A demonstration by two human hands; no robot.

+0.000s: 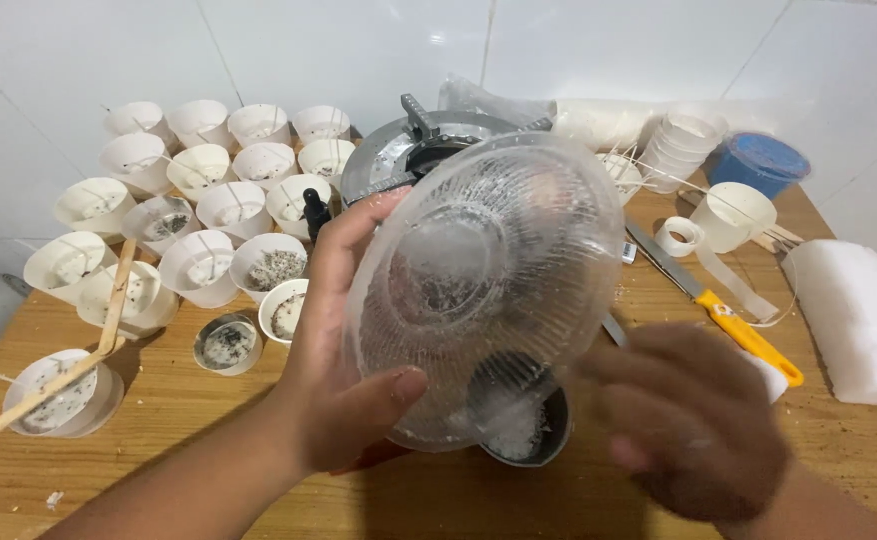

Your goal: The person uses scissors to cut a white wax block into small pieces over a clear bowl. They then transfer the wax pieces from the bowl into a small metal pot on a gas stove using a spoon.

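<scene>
While I look down from the head camera, my left hand (344, 385) grips a clear ribbed bowl (484, 290), thumb across its near rim and fingers curled behind, tipped so its underside faces me. It hangs over a small dark pot (529, 425) of white flakes on the wooden table (159, 420). My right hand (694, 420) is blurred at near right; I cannot tell its grip. White cups (199, 190) crowd the far left; a yellow-handled knife (714, 300) lies to the right.
</scene>
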